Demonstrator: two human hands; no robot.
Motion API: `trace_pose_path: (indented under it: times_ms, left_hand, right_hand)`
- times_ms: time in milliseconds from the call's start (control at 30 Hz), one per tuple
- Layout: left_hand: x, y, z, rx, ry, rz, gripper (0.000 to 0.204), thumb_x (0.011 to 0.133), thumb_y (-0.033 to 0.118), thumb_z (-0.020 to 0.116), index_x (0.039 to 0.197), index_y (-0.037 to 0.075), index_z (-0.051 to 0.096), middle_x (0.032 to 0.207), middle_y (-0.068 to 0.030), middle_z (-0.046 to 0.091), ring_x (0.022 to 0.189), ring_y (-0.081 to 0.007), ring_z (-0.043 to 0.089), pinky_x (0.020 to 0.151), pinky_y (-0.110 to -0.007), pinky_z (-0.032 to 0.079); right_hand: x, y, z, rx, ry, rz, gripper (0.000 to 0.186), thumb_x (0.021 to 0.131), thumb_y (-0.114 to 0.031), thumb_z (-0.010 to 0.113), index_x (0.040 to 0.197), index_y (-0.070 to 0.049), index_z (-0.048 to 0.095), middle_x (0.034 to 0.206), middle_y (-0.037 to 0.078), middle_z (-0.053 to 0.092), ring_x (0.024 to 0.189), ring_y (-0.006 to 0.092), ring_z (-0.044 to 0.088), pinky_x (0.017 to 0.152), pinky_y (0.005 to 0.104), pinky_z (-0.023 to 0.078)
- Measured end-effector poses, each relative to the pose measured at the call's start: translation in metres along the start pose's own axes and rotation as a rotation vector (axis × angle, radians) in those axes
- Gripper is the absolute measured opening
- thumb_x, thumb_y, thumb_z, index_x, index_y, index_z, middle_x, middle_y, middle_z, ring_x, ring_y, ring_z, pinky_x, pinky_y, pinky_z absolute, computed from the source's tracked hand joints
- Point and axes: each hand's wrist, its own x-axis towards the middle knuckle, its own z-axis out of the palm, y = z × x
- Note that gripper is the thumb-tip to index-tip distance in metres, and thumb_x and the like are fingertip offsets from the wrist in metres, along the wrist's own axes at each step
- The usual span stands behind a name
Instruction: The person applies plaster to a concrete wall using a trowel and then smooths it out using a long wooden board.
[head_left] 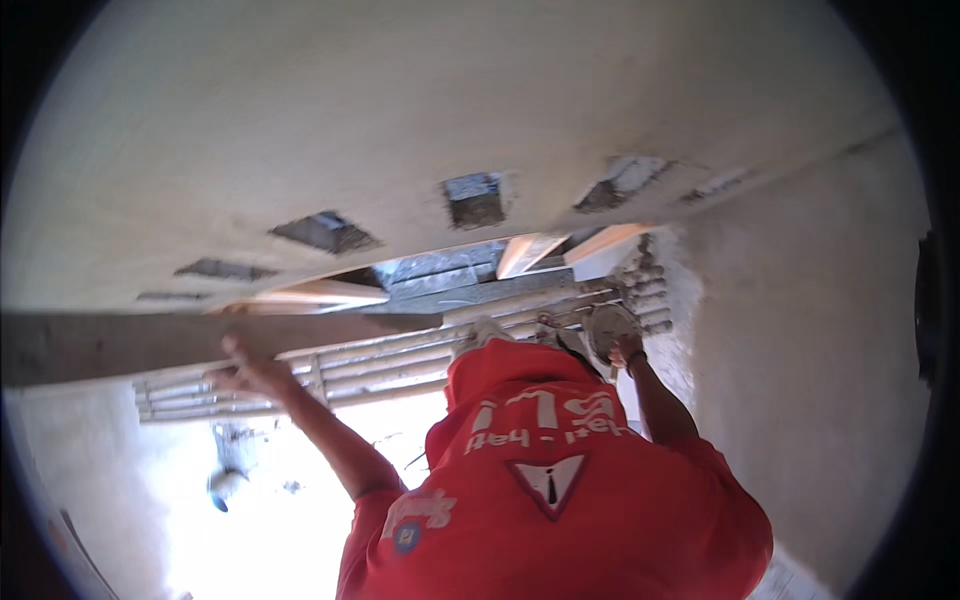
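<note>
My left hand (255, 365) grips the lower edge of a long grey wooden board (120, 345), which stretches in from the left edge, with fingers partly spread along it. My right hand (625, 350) is closed on a rounded grey-beige object (610, 325) that I cannot make out clearly, beside my feet. A pale shoe (480, 335) is partly visible past the red shirt (590, 500) on my body.
A platform of thin round poles (380, 370) lies below, over a glaring bright drop. A plastered wall (350, 120) with several square openings (472, 200) spans the top, with orange-toned timbers (525, 250) beneath. Another plastered wall (790, 340) stands at right.
</note>
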Motion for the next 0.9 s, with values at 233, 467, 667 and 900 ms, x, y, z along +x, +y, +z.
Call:
trace_pose_path:
  times_ms: [233, 467, 667, 900]
  left_hand:
    - [0.013, -0.046, 0.005, 0.197, -0.123, 0.146, 0.053, 0.078, 0.008, 0.066, 0.122, -0.002, 0.037, 0.111, -0.0155, 0.050, 0.098, -0.0218, 0.051, 0.083, -0.033, 0.045]
    - [-0.003, -0.060, 0.004, 0.283, -0.150, 0.093, 0.046, 0.074, 0.013, 0.070, 0.110, -0.005, 0.047, 0.101, -0.0144, 0.054, 0.089, -0.0200, 0.053, 0.078, -0.031, 0.044]
    - [0.001, -0.060, 0.003, 0.378, -0.179, 0.124, 0.047, 0.072, 0.015, 0.071, 0.108, -0.006, 0.048, 0.099, -0.0145, 0.054, 0.088, -0.0231, 0.053, 0.079, -0.034, 0.044]
    - [-0.003, -0.053, 0.017, 0.434, -0.203, 0.080, 0.046, 0.074, 0.014, 0.069, 0.109, -0.007, 0.047, 0.102, -0.0185, 0.055, 0.089, -0.0242, 0.055, 0.080, -0.035, 0.045]
  right_hand:
    - [-0.005, 0.013, -0.031, -0.237, -0.179, -0.054, 0.021, 0.084, -0.026, 0.052, 0.089, -0.006, 0.052, 0.076, 0.011, 0.060, 0.063, 0.0237, 0.062, 0.060, 0.0439, 0.052]
    - [-0.064, -0.005, -0.002, -0.237, 0.079, -0.136, 0.018, 0.084, -0.027, 0.052, 0.091, -0.011, 0.053, 0.076, 0.008, 0.060, 0.060, 0.0222, 0.060, 0.058, 0.0400, 0.050]
    - [-0.065, -0.007, -0.005, -0.197, 0.102, -0.159, 0.028, 0.082, -0.034, 0.056, 0.098, -0.011, 0.054, 0.075, 0.007, 0.061, 0.059, 0.0209, 0.061, 0.055, 0.0392, 0.051]
    - [-0.068, -0.004, 0.008, -0.121, 0.063, -0.178, 0.038, 0.082, -0.039, 0.056, 0.106, -0.009, 0.055, 0.083, 0.010, 0.062, 0.066, 0.0231, 0.063, 0.064, 0.0419, 0.051]
